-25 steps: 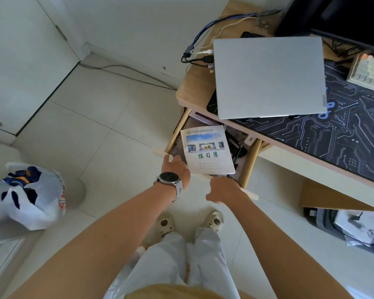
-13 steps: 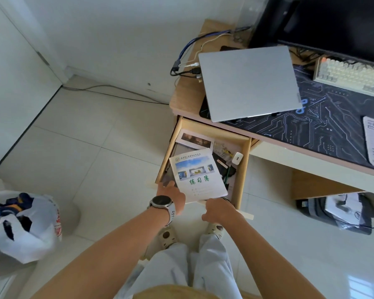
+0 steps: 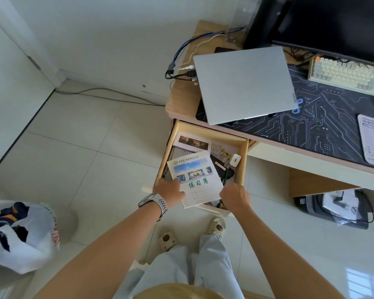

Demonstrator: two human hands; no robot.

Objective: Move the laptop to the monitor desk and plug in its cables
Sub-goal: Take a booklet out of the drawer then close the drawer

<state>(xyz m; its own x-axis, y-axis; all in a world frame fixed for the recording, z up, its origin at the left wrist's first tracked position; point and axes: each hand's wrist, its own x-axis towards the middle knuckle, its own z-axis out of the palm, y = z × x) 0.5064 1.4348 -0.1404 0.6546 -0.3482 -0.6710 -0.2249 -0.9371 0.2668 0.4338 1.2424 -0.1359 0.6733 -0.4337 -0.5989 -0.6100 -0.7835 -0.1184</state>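
The laptop [image 3: 244,84], closed on the tabletop [image 3: 181,96], looks rigid, smooth, moderately heavy; lift by both side edges. Left hand [image 3: 170,192] pinches the booklet [image 3: 195,178]; right hand [image 3: 235,196] grips the drawer [image 3: 243,160] front.

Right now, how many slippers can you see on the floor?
2. One slipper on the left foot, the other slipper on the right foot, both on the tiles below the open drawer; trouser legs partly cover them.

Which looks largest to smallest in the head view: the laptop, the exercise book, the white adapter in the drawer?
1. laptop
2. exercise book, nearer the camera yet it looks clearly smaller
3. white adapter, smallest by far
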